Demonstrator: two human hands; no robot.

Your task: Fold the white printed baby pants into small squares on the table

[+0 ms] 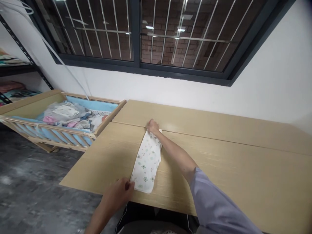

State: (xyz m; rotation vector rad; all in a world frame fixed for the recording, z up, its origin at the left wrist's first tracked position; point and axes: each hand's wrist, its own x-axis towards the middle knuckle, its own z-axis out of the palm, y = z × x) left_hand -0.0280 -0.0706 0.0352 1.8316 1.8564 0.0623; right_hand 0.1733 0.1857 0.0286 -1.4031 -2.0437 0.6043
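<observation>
A pair of white baby pants (146, 162) with a small green and brown print lies lengthwise on the wooden table (219, 172), folded into a long narrow shape. At its far end, my right hand (153, 126) is closed on the edge of the cloth, close to the seam in the tabletop. The near left corner is pinched by my left hand (120, 191), which is by the table's front edge. Parts of the fingers on both hands are hidden from view.
A wooden crib (107, 120) with blue lining stands left of the table, holding a heap of clothes (65, 112). Shelves (19, 70) with folded fabric are at the far left. Behind the table rise a white wall (170, 94) and a barred window (138, 65).
</observation>
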